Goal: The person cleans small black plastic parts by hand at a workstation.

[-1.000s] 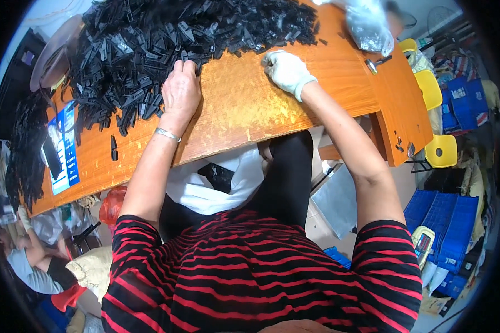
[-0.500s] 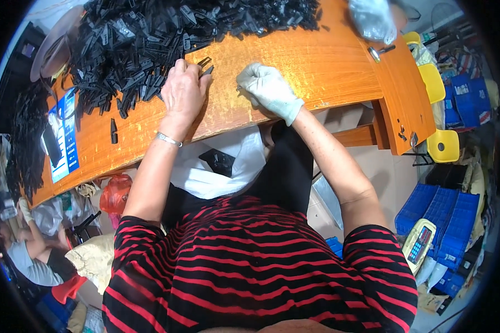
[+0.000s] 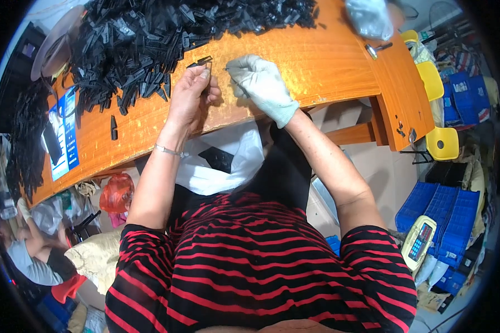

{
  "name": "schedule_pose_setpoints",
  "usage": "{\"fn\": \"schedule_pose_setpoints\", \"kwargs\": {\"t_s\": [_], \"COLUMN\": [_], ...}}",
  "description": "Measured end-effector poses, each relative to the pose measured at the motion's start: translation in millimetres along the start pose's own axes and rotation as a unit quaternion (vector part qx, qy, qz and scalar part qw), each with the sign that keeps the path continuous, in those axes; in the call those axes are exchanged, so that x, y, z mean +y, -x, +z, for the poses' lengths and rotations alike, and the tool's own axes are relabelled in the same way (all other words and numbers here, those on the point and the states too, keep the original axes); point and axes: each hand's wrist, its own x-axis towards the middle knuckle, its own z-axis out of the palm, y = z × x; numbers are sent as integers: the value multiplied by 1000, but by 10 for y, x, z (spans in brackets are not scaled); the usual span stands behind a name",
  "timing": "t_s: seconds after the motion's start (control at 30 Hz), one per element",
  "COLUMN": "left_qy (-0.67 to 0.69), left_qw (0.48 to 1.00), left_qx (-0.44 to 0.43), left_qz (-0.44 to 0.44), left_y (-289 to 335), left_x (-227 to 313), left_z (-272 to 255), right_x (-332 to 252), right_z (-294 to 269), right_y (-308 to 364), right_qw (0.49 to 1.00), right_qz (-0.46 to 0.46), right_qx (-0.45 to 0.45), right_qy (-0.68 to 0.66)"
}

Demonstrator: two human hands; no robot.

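Observation:
My bare left hand (image 3: 190,99), with a metal bracelet at the wrist, pinches a small narrow black plastic piece (image 3: 208,65) between thumb and fingers over the table. Another black piece (image 3: 201,60) shows just beyond its fingertips; whether it is held too, I cannot tell. To the right, my right hand (image 3: 263,89) wears a white glove and has its fingers curled together. A tiny dark tip shows at its fingertips, too small to name. Beyond both hands spreads a large heap of black plastic pieces (image 3: 133,55).
One black piece (image 3: 114,127) lies alone on the wooden table (image 3: 316,66). A white bag (image 3: 241,166) with something black in it sits below the front edge. Blue crates (image 3: 439,216) and yellow chairs (image 3: 442,143) stand right. Another person (image 3: 30,261) sits at lower left.
My left hand has turned and lifted from the tabletop, raising a black piece in its fingertips. My right hand has shifted slightly left toward it.

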Motion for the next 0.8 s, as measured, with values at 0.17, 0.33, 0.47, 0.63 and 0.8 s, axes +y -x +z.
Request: {"fn": "schedule_pose_setpoints", "kwargs": {"t_s": [0.17, 0.33, 0.47, 0.63, 0.8], "left_qy": [257, 275, 293, 186, 137], "left_qw": [955, 948, 943, 975, 987], "left_qx": [-99, -66, -117, 45, -12], "left_qz": [-110, -146, -110, -116, -86], "left_y": [211, 326, 376, 482, 599], "left_x": [42, 93, 21, 171, 140], "left_z": [-14, -11, -134, 113, 35], "right_x": [-107, -145, -138, 12, -31], "right_z": [113, 156, 217, 304, 355], "right_y": [31, 70, 90, 63, 98], "right_qw": [997, 998, 999, 992, 995], "right_qz": [-52, -42, -22, -97, -84], "right_qx": [9, 7, -5, 8, 7], "right_qy": [49, 51, 47, 79, 61]}}
